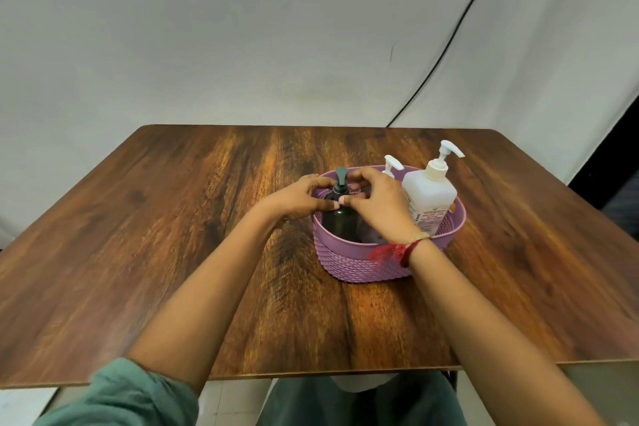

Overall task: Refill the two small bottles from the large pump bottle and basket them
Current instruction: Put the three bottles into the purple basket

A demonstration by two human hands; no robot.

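Ok so, nearest of all, a green sleeve [114,394] is seen on the left arm, well short of the basket. A red thread [390,252] is tied at the right wrist, right over the basket's near rim. The basket [356,263] itself, purple, is set on the table [173,252].

Inside the basket, at its left end, the dark bottle [340,223] is stood upright and is clasped from both sides. The left hand [297,199] is wrapped round its shoulder from the basket's left. The right hand [377,204] is curled in over the basket's middle, with fingers [363,180] closed about the neck under the black pump. Probably it's held that way so it can be steadied and lifted straight out without the pump getting pressed. Or maybe the pump is meant to be unscrewed, which can't be told from this. Refilling doesn't look to be started yet.

At the basket's right end the big bottle [428,197] is stood, white pump on top. By the far rim a white bottle [392,164] is mostly hidden behind the right hand, so only its pump is shown.

Counted up: three bottles (two small, one big), all inside the one basket, and two hands.

Well beyond the basket, a black cable [449,41] is hung down a pale backdrop [242,28].
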